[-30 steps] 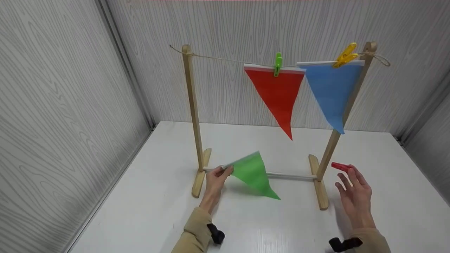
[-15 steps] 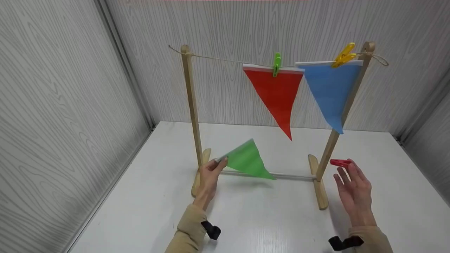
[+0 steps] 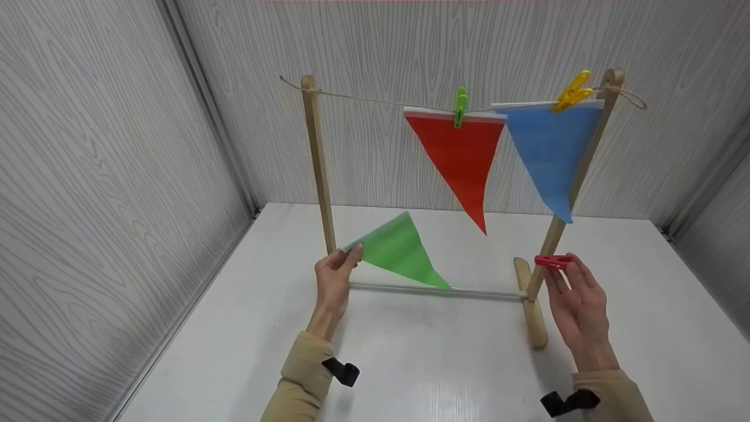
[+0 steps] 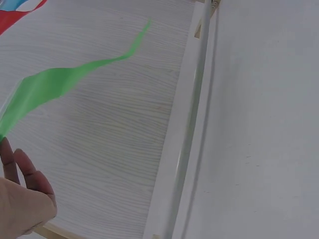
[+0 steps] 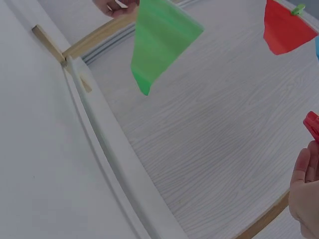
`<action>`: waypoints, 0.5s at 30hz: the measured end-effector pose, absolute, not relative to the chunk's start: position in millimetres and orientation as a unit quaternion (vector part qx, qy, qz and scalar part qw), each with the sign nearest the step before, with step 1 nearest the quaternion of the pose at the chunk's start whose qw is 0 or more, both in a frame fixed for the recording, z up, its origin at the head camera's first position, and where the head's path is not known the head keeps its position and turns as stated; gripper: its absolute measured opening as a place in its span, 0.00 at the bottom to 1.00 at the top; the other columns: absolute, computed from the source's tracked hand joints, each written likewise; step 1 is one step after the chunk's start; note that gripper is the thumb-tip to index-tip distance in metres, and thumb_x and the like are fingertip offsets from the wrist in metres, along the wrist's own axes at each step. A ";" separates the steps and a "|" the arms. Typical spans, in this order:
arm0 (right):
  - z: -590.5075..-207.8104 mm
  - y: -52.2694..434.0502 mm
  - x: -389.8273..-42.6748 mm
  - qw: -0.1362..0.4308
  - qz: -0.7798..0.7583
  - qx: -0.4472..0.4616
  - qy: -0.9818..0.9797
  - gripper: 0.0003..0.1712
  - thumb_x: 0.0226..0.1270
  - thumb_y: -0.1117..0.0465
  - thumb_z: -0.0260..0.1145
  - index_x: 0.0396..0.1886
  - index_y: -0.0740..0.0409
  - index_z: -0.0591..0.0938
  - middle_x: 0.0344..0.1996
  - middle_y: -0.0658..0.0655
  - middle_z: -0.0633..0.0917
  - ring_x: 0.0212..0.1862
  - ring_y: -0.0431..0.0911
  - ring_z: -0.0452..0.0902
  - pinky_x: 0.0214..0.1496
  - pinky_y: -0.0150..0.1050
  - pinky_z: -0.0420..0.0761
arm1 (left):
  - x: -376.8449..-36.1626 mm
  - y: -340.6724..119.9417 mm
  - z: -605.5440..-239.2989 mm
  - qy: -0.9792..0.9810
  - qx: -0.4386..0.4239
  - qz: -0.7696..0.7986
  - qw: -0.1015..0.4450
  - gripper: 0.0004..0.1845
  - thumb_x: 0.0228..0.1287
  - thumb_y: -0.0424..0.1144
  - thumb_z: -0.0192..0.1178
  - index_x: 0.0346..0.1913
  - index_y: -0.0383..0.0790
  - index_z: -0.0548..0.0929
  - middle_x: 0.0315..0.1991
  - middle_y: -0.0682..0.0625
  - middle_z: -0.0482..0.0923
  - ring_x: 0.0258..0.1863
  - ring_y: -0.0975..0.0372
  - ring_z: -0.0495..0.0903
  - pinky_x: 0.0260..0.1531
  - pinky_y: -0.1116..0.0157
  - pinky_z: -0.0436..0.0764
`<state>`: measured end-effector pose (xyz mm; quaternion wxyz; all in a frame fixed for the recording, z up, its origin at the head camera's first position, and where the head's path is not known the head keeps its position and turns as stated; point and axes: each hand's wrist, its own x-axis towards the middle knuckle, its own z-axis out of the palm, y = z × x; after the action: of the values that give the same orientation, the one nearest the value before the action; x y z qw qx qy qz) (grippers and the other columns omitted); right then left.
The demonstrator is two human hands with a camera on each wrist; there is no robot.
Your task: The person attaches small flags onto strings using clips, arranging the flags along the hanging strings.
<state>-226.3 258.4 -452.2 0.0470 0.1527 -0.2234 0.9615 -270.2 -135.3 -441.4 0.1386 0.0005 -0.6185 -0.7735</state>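
My left hand (image 3: 334, 287) pinches the white-edged top corner of a green triangular flag (image 3: 398, 249) between thumb and fingers. The flag slants in the air, its tip trailing down to the right in front of the stand's lower bar. A red clothespin (image 3: 554, 261) is pinched in the fingers of my right hand (image 3: 580, 310), which overlaps the foot of the right post. Above, a red flag (image 3: 463, 158) hangs from the twine under a green clothespin (image 3: 460, 108). To its right a yellow clothespin (image 3: 573, 94) clips a blue flag (image 3: 548, 152) to the same line.
A wooden stand has a left post (image 3: 318, 158), a right post (image 3: 556, 234) and a pale lower bar (image 3: 486, 293). Twine (image 3: 363, 98) runs between the post tops. Wood-grain panels (image 3: 117, 176) enclose the white table (image 3: 445, 369) at the back and sides.
My left hand has lifted the green flag up and to the left, off the lower bar's height. The right hand has moved slightly up and left with the red clothespin.
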 end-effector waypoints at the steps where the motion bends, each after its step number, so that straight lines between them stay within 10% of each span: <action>1: -450.4 256.6 -226.6 0.047 0.961 0.158 -0.224 0.16 0.80 0.68 0.47 0.56 0.66 0.80 0.52 0.61 0.81 0.57 0.53 0.81 0.66 0.38 0.79 | -270.5 -136.4 -438.9 -0.619 0.002 -0.772 0.143 0.10 0.69 0.38 0.65 0.44 0.34 0.88 0.34 0.58 0.84 0.41 0.64 0.78 0.53 0.64 0.75; 15: -422.7 233.7 -229.3 0.064 0.942 0.213 -0.251 0.17 0.79 0.72 0.48 0.58 0.69 0.78 0.51 0.63 0.84 0.57 0.53 0.83 0.65 0.39 0.79 | -271.3 -154.0 -408.0 -0.637 -0.010 -0.738 0.220 0.11 0.71 0.39 0.63 0.47 0.35 0.87 0.34 0.57 0.86 0.39 0.65 0.81 0.52 0.61 0.78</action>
<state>-229.3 233.7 -422.7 0.0639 0.2126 -0.2512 0.9421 -271.3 -154.0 -408.0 0.2196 -0.0100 -0.6375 -0.7384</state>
